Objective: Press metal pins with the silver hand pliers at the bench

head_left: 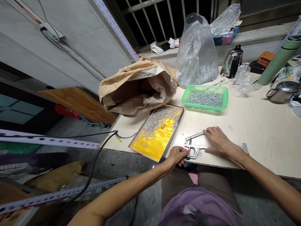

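Note:
A pair of silver snap-fastener pliers (194, 150) lies at the table's front edge, its long handles spread apart and pointing right. My right hand (217, 140) is wrapped loosely round the handle ends. At the jaw end, my left hand (176, 155) has thumb and forefinger pinched together, beside a small red and black part of the tool. Whatever is between those fingertips is too small to make out. Left of the pliers, a shallow tray (172, 133) lined with yellow cloth (152, 144) bears many small metal pins (162, 117), heaped toward its far end.
Behind the pliers stands a green basket (204, 108) of similar metal pieces. A large open paper sack (138, 88) leans over the tray's far end. Farther back are a clear plastic bag (197, 53), a kettle (232, 61), a green flask (278, 61) and a steel cup (284, 91).

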Demonstrator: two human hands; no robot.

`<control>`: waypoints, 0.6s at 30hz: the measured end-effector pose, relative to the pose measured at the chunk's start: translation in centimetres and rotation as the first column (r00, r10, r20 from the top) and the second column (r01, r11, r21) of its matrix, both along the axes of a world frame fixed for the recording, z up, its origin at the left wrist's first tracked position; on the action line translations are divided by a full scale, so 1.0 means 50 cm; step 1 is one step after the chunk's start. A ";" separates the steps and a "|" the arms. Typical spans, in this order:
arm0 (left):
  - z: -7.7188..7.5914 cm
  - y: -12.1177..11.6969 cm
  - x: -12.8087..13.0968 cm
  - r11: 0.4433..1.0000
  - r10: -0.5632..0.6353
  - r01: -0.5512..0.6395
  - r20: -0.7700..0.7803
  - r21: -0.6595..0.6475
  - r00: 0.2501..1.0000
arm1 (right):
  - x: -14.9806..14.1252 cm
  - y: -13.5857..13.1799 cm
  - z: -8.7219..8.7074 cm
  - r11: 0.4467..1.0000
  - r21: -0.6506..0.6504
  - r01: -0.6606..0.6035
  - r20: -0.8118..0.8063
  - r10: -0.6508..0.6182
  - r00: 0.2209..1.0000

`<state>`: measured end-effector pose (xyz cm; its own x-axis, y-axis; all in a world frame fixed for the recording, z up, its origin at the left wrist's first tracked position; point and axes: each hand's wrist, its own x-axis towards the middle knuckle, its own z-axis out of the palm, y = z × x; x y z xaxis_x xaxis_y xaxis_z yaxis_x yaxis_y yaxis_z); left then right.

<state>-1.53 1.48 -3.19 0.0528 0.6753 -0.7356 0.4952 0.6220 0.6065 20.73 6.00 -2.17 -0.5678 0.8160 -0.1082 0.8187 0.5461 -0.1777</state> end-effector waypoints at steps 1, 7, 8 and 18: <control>-0.003 -0.003 -0.003 1.000 -0.017 0.017 -0.012 0.005 1.000 | -0.001 -0.002 0.002 1.000 0.013 0.003 -0.002 -0.003 1.000; 0.002 -0.012 -0.006 0.758 -0.171 0.325 -0.309 0.565 0.936 | -0.004 -0.017 0.008 0.998 0.056 0.009 -0.007 -0.009 1.000; 0.004 -0.007 0.003 0.645 -0.215 0.416 -0.371 0.641 0.904 | -0.005 -0.019 0.008 0.998 0.065 0.012 -0.013 -0.011 1.000; 0.003 0.084 0.093 0.155 -0.548 0.857 -0.679 0.491 0.489 | -0.023 -0.039 0.005 0.996 0.036 0.076 -0.007 -0.076 0.997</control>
<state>3.11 5.70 -3.02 0.7248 0.6809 -0.1051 0.6759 -0.6732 0.3000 19.59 4.05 -1.92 -0.5047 0.8601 -0.0746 0.8570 0.4887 -0.1637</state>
